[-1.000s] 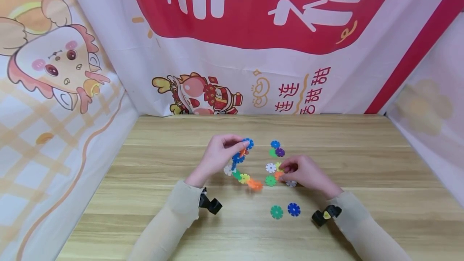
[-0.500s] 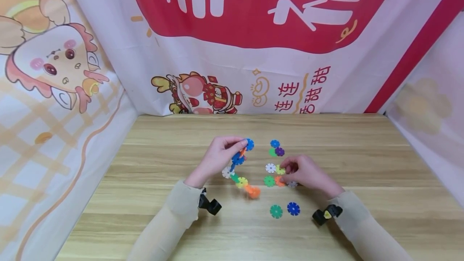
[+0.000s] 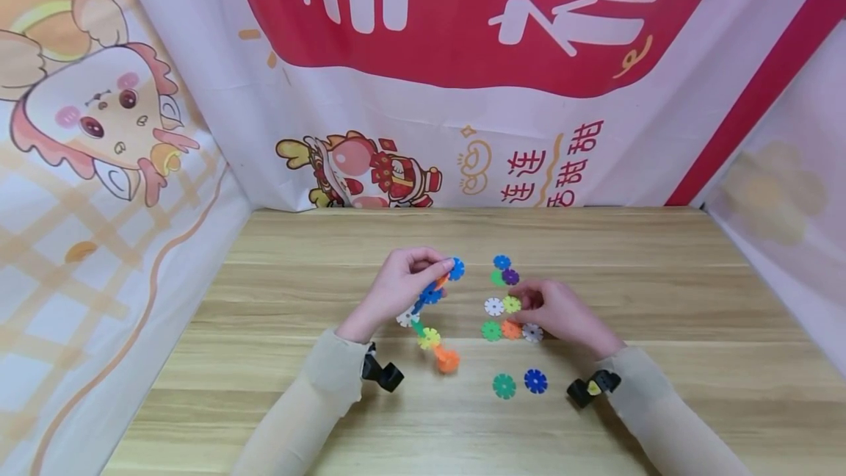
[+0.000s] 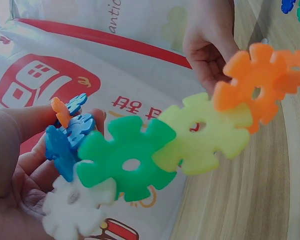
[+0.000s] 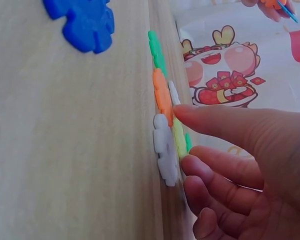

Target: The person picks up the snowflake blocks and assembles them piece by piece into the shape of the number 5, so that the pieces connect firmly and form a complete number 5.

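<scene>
At lower centre of the head view, a green disc (image 3: 504,386) and a dark blue disc (image 3: 535,381) lie nearest on the worktop (image 3: 423,432). Beyond, near mid-frame, the left hand (image 3: 405,281) pinches a chain of linked discs (image 4: 150,145); right of centre, the right hand (image 3: 554,312), thumb and fingers apart, is beside a yellow disc (image 3: 512,304). A printed cloth (image 3: 396,112) hangs behind.

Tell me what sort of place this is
Possibly a small tabletop play or filming corner: a wood-grain table, cartoon-printed hangings around it, and colorful notched discs, some joined into a chain held in the left hand.
</scene>
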The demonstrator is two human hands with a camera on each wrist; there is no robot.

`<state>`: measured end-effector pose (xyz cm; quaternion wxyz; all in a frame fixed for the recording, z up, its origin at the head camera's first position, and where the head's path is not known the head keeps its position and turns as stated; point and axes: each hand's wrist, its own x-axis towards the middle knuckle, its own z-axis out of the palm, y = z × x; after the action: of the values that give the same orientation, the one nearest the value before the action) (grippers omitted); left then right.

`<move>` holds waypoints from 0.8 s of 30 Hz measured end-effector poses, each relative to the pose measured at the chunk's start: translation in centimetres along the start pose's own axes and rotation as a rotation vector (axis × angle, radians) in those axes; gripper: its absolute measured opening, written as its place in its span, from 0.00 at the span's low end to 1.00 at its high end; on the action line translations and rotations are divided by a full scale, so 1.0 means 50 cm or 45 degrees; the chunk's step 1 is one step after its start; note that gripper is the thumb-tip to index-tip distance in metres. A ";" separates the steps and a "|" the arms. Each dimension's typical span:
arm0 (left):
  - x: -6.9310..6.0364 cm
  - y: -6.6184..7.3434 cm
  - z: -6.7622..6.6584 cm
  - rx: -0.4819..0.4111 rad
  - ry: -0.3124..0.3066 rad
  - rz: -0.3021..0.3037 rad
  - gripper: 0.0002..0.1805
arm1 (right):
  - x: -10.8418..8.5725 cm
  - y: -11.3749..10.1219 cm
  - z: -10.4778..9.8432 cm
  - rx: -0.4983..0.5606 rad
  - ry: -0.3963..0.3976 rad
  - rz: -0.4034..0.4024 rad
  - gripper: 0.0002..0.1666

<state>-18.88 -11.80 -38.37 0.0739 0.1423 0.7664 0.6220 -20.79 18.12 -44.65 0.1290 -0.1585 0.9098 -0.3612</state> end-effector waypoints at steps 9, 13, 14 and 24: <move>0.000 -0.001 0.000 0.001 0.017 0.001 0.14 | 0.015 -0.002 0.008 -0.018 -0.005 -0.006 0.14; 0.000 0.001 0.000 0.032 0.043 0.032 0.13 | 0.017 -0.004 0.007 -0.016 -0.008 0.017 0.13; -0.001 0.002 0.000 0.041 0.050 0.042 0.13 | 0.018 -0.004 0.007 -0.016 -0.007 0.021 0.13; -0.005 0.015 -0.001 0.051 0.129 0.069 0.12 | 0.019 -0.006 0.006 -0.009 0.011 0.042 0.14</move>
<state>-18.54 -11.77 -37.66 0.0152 0.1326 0.7775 0.6146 -21.50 17.36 -44.73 0.1304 -0.1423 0.9141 -0.3567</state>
